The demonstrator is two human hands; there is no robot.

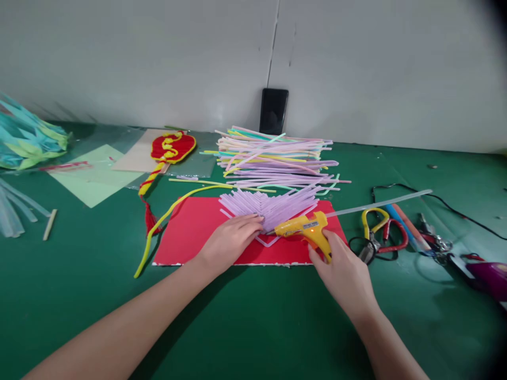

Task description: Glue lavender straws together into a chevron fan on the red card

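Observation:
My right hand [344, 269] is wrapped round the handle of a yellow hot glue gun [303, 226], with a long clear glue stick [380, 202] sticking out of its back. The nozzle points left, close to my left fingertips. My left hand [233, 237] is closed at the lower middle of a row of purple pipe cleaners [281, 208], its fingers together and holding them down. These lie in a slanted V pattern on a red board [182, 232]. One bent purple pipe cleaner [270, 243] shows just below the nozzle. My left thumb is partly hidden.
Loose coloured pipe cleaners [273, 155] are piled behind the board, before a phone [274, 111] leaning on the wall. A red fan-shaped piece [173, 148] and a yellow pipe cleaner [148, 248] lie left. Pliers [372, 245], a black cord [455, 206] and a purple tool [489, 277] lie right.

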